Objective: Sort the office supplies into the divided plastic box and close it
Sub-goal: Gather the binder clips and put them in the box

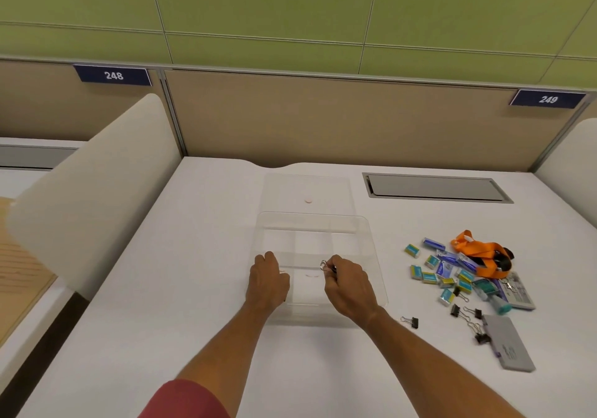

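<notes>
Nearest you, your left hand (267, 280) rests curled on the near-left part of the clear divided box (371, 256); whether it actually grips the wall or only steadies it, you cannot tell from here. Your right hand (349, 283) is pinched on a black binder clip (327, 266), held over the near compartments, its wire loops sticking up past your fingers.

The box is almost invisible against the white desk (200, 304), and its dividers show only as faint lines. That is the likeliest fault: let go a little off and the clip lands in the wrong cell or bounces on a divider. If your left hand lifts, the light box could slide toward the near edge of the desk.

Along the right side, a loose binder clip (411, 321) lies alone, and more clips (475, 325) sit by a grey case (510, 345). Beyond them, small staple boxes (429, 270) are heaped with an orange lanyard (481, 251); its strap could snag and drag the boxes when you pull one.

Farthest, the clear lid (307, 188) lies flat behind the box, easy to overlook or knock toward the far edge.
</notes>
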The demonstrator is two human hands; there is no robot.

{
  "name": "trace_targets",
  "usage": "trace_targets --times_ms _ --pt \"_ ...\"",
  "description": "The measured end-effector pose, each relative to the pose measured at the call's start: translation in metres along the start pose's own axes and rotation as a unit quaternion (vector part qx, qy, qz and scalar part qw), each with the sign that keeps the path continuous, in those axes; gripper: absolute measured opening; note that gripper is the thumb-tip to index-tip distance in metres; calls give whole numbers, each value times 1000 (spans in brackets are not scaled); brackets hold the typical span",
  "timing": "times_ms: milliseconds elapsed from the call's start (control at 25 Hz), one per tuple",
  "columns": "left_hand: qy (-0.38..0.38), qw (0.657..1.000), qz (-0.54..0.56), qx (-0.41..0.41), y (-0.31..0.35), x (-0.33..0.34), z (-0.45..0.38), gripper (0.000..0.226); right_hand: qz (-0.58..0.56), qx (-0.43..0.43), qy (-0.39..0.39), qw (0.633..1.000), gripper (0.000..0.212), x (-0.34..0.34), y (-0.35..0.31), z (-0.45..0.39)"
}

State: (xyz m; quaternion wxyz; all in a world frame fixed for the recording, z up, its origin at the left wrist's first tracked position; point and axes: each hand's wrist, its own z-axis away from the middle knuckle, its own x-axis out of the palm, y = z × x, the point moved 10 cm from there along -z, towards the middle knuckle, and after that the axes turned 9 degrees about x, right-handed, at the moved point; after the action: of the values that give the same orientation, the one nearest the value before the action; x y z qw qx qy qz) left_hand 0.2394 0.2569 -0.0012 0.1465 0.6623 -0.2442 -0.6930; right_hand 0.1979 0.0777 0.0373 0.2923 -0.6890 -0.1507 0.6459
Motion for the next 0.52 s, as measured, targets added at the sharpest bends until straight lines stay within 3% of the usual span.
trace_targets --times_ms 240,520 --pt "-11 998 -43 35 2 -5 3 29 9 -11 -18 1000 11 20 -13 -5" --pt "50 984 -125 116 -10 -35 5 46 60 -49 -51 996 10 44 -51 -19"
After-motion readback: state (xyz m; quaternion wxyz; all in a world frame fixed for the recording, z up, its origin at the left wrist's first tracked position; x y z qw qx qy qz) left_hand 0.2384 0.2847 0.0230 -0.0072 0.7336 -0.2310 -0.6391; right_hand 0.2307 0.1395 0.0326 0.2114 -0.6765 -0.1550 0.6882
